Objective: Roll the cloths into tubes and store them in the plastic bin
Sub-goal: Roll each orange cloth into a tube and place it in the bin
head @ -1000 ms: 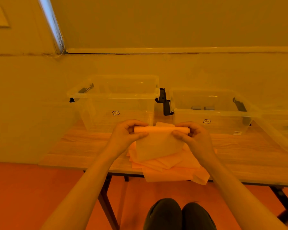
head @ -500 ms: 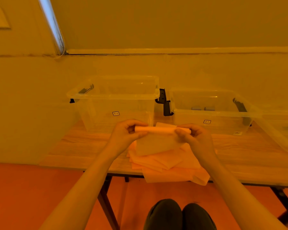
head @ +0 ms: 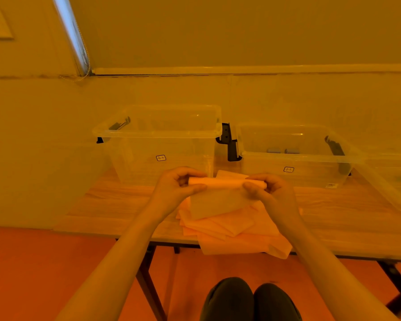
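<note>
Head view, amber light throughout. Both hands raised just above the tabletop [head: 107, 205], holding one cloth [head: 220, 195] between them. Left hand [head: 174, 188]: grip closed on the left end of the rolled part, thumb below, fingers curled over the top. Right hand [head: 271, 191]: grip closed on the right end in the same way. Upper edge of the cloth is wound into a tube running left to right between the hands; the unrolled remainder hangs down as a flat panel, lower edge reaching the stack of cloths [head: 234, 230] underneath.

Stack lies at the near edge of the tabletop, loosely layered, one corner drooping over the edge.

Behind the hands: clear plastic bin [head: 158, 135] at left, taller, dark latch at each end, small label on its front wall. Just to its right a second clear bin [head: 294, 156], lower, also labelled; two small grey cylinders [head: 283, 150] visible through its far side. Part of a third clear container [head: 394, 181] at far right, cut off by the frame.

Person's dark-clad knees [head: 250, 300] at bottom centre.
</note>
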